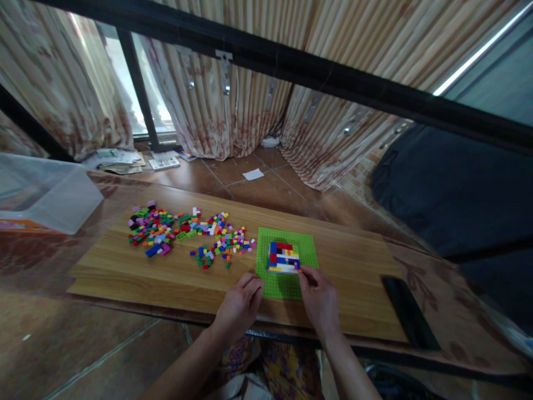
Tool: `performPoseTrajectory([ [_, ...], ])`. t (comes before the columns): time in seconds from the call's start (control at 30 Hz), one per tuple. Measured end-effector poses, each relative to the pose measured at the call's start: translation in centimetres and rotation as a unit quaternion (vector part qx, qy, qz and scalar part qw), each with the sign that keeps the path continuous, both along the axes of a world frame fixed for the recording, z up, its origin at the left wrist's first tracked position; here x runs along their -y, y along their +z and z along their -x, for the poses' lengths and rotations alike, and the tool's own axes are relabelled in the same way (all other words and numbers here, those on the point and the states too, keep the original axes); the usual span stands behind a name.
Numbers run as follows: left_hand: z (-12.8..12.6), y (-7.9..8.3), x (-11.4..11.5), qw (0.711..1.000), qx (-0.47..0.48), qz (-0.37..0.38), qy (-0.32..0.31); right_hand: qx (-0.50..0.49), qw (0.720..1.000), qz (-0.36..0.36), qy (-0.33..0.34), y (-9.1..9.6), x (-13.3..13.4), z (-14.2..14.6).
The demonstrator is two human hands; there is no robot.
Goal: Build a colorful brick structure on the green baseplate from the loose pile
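A green studded baseplate (308, 247) lies on the wooden board, and a low block of toy bricks (285, 259) in red, blue, white and yellow is built on it. My right hand (320, 297) reaches over the plate's right front part. Its thumb and forefinger pinch a small orange brick (299, 271) at the near right corner of the build. My left hand (241, 303) is closed at the plate's left front edge, fingers curled. Whether anything is inside those fingers is hidden.
Many loose toy bricks (200, 233) are spread over the left half of the wooden board (350, 278). A clear plastic bin (79, 194) stands at the far left. On the right lies a dark flat object (410, 314). A dark metal bar (266, 58) crosses above, before curtains (233, 116).
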State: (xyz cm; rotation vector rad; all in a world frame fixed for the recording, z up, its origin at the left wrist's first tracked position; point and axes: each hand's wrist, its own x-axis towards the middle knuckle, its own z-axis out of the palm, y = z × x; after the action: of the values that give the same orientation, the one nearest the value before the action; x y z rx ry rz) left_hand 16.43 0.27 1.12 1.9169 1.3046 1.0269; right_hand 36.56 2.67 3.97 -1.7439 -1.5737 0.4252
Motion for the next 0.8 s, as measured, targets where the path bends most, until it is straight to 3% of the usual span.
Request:
performPoseTrajectory([
  [0.47,0.0,0.1,0.1,1.000,0.002,0.011,-0.011,0.017,0.999,-0.037,-0.014,-1.0,0.1,0.0],
  [0.8,0.0,-0.2,0.1,1.000,-0.007,0.011,-0.016,0.092,0.983,-0.142,0.074,-1.4,0.3,-0.3],
])
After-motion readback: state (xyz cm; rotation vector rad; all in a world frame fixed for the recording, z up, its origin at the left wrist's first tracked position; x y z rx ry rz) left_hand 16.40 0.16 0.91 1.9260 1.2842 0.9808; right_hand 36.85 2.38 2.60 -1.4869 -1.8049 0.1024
